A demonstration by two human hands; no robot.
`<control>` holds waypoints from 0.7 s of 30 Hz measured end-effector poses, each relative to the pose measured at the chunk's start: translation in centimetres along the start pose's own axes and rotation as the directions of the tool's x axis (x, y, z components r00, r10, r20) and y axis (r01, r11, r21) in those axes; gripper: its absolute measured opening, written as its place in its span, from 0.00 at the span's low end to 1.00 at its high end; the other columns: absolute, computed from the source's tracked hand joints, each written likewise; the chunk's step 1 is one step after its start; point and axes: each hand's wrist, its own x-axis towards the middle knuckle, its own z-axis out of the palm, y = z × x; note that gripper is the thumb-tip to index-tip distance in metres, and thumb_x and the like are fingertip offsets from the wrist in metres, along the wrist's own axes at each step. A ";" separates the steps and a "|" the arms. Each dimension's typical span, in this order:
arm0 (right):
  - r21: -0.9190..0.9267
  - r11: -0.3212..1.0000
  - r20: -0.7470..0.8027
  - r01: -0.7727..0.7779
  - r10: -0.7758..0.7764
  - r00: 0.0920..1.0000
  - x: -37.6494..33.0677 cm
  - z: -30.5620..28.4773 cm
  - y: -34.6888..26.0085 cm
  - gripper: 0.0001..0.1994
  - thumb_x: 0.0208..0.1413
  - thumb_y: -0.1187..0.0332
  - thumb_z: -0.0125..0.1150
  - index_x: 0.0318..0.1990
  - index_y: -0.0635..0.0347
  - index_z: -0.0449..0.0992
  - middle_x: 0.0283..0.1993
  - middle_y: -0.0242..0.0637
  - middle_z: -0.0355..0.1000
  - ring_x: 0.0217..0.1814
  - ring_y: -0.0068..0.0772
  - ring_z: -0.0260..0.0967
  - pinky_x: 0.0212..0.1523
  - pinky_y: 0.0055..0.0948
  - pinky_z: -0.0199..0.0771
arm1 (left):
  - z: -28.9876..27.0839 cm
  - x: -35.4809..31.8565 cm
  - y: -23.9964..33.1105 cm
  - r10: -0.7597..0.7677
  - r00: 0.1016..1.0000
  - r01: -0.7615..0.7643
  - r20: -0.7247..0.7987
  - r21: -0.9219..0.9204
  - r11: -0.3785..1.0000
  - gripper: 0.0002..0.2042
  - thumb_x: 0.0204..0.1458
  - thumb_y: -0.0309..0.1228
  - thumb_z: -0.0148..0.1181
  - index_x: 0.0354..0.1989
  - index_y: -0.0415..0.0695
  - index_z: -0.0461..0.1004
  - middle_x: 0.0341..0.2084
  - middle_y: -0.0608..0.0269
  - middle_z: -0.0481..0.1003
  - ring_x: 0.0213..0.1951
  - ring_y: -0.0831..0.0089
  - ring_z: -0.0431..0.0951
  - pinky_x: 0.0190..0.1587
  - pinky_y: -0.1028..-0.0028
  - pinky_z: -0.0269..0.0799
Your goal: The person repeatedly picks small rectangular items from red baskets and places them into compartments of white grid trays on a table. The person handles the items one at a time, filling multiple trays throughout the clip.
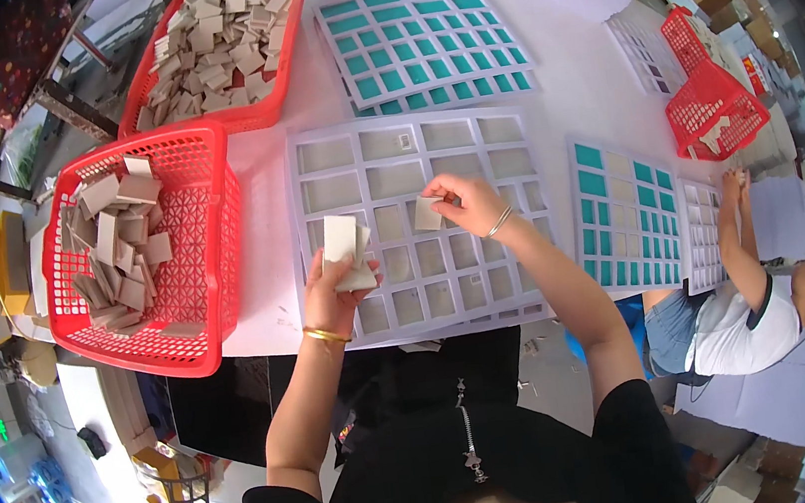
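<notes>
My left hand (328, 303) is closed around a few small pale cardboard pieces (340, 235), fanned slightly, over the left part of a white gridded board (359, 161). Between the thumb and fingers of my right hand (472, 205), a single cardboard piece (428, 214) is pinched over a middle compartment of that board. Whether this piece touches the compartment floor I cannot tell. The board's compartments are rectangular, with greyish bottoms, larger in the far rows and smaller in the near ones.
To my left stand a red plastic basket (226, 223) and a farther red basket (251, 119), both holding loose cardboard pieces. Teal-and-white gridded boards (418, 48) lie beyond, and another gridded board (609, 216) is at right. A co-worker (748, 320) works near red baskets (717, 107).
</notes>
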 end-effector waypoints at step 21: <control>0.416 0.909 0.042 0.001 -0.020 0.999 -1.8 3.7 -5.1 0.12 0.51 0.70 0.64 0.42 0.60 0.71 0.35 0.29 0.73 0.35 0.18 0.69 0.30 0.19 0.69 | 1.4 -0.5 -1.5 -0.004 0.984 -0.047 0.176 0.285 0.957 0.11 0.51 0.24 0.58 0.42 0.40 0.68 0.33 0.59 0.75 0.35 0.72 0.77 0.35 0.72 0.76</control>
